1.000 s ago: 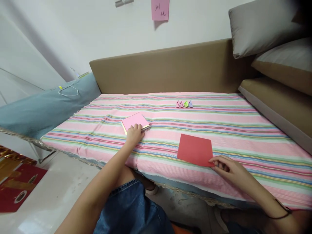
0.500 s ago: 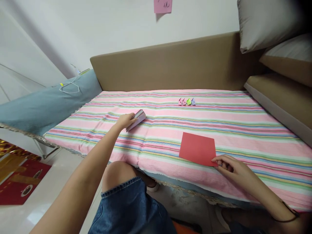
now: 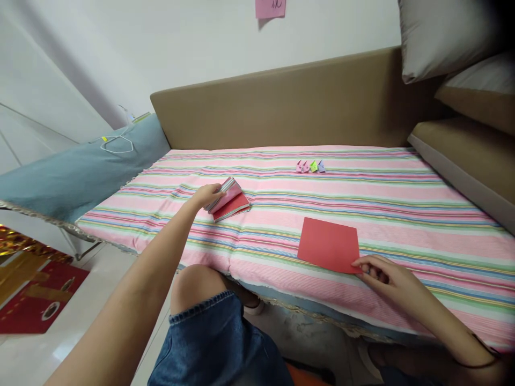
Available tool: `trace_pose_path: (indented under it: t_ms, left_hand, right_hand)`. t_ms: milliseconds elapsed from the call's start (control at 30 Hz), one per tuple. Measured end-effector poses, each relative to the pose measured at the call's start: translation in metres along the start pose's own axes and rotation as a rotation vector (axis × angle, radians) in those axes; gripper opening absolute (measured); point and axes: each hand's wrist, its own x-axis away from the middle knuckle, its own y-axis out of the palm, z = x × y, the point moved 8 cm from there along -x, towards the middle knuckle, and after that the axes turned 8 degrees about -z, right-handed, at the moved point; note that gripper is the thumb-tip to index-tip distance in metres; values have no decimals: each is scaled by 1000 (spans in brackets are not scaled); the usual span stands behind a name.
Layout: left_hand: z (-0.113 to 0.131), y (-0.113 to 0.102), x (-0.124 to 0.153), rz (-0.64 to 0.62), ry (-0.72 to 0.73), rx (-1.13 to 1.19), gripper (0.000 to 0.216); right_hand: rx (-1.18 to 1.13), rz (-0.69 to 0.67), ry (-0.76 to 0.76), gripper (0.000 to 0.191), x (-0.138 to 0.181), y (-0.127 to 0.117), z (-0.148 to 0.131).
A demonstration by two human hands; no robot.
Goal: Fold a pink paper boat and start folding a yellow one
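Left hand: closed around the near left part of a paper stack, the thumb laid over the visible face. We see the gripped portion tilted up from the rest, with pale and coloured sheet edges showing. The fingers behind are mostly hidden, so we cannot tell quite how they lie.

Lower portion of the same stack: lying on the cloth, a red page uppermost, just beside the gripped part.

Right hand: thumb and forefinger pinched together on one corner of a loose red sheet, the other fingers curled. We note a dark band about that wrist.

Loose red sheet: four-sided, lying nearly flat near the front edge of the seat, well apart from the stack.

Folded paper pieces: four, set in a row farther back, near the backrest; we count two pink, one yellow-green and one pale violet-blue.

Striped cloth: pink, white, green and blue bands, spread beneath all the paper listed above.

Brown backrest: along the wall, behind the cloth.

Grey cushion: at the upper right, above further cushions.

Blue bolster: at the left end, a white cord on top.
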Motion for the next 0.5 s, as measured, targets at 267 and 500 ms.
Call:
trace_pose_path:
  t_ms: [267,500]
  left_hand:
    - [10,-4,8,-1,-25,-65,43]
    - [41,8,21,-2,72,-199,40]
  right_hand:
    - [-13,9,6,24,0,-1,-1]
    - [10,3,3,24,1,-3,-5]
